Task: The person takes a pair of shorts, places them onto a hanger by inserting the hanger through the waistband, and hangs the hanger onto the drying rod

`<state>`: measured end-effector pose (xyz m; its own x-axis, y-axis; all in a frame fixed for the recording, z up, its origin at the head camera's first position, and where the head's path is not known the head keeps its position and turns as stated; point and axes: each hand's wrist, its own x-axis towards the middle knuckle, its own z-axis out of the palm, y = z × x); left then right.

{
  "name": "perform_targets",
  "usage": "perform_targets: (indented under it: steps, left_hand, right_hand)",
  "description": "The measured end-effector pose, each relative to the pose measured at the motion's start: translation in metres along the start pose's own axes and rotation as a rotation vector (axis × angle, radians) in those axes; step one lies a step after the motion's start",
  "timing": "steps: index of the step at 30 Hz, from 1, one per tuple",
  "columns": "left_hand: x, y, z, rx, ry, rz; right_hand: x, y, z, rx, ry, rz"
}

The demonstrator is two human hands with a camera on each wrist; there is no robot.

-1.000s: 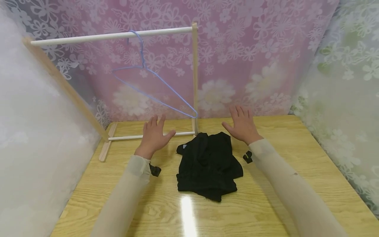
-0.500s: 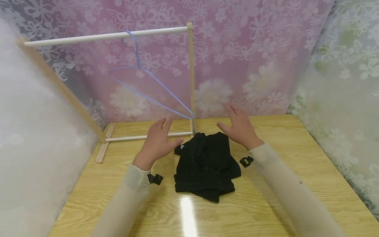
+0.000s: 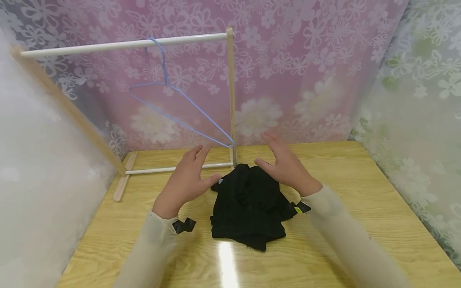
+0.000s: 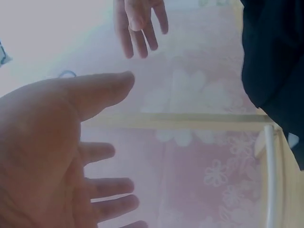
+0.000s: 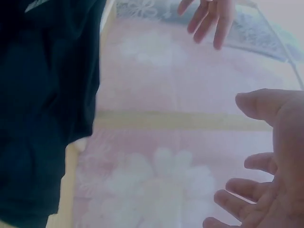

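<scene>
A crumpled black garment (image 3: 248, 208) lies on the table in the head view; its exact kind cannot be made out. A small pale patch shows at its upper left edge. My left hand (image 3: 185, 182) hovers to the garment's left, fingers spread and relaxed, thumb pointing toward the cloth. On the other side, my right hand (image 3: 289, 168) is held over the garment's upper right edge, fingers extended. Neither hand holds anything. In the left wrist view the garment (image 4: 275, 52) appears dark at the right; the right wrist view has the garment (image 5: 47, 109) at the left.
Behind the left hand stands a rack with a white top rail (image 3: 90, 48) and wooden posts. A blue wire hanger (image 3: 180, 94) hangs from the rail. Floral cloth (image 3: 309, 72) walls in the wood-grain table (image 3: 345, 168) at the back and sides.
Both hands have come nearer each other and closer to the garment, and their fingers have bent slightly inward. The garment keeps its shape, and the hanger stays on the rail.
</scene>
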<state>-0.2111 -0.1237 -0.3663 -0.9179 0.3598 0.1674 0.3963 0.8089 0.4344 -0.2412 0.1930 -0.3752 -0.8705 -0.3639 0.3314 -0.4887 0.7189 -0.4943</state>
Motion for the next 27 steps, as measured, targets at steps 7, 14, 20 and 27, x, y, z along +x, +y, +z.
perform_targets:
  steps: [7,14,20,27]
  left_hand:
    - [-0.008,0.008,-0.003,0.017,0.012,0.027]
    - [-0.012,0.013,-0.003,-0.025,0.012,0.017]
    - [-0.013,0.013,0.003,-0.043,-0.002,-0.010]
    - [-0.008,0.009,0.011,-0.044,-0.041,-0.002]
  right_hand:
    - [-0.008,-0.018,-0.013,0.025,-0.009,0.026]
    - [-0.016,-0.025,-0.023,0.111,-0.067,0.016]
    - [-0.024,-0.028,-0.017,0.119,-0.119,0.021]
    - [-0.028,-0.028,-0.009,0.058,-0.192,0.079]
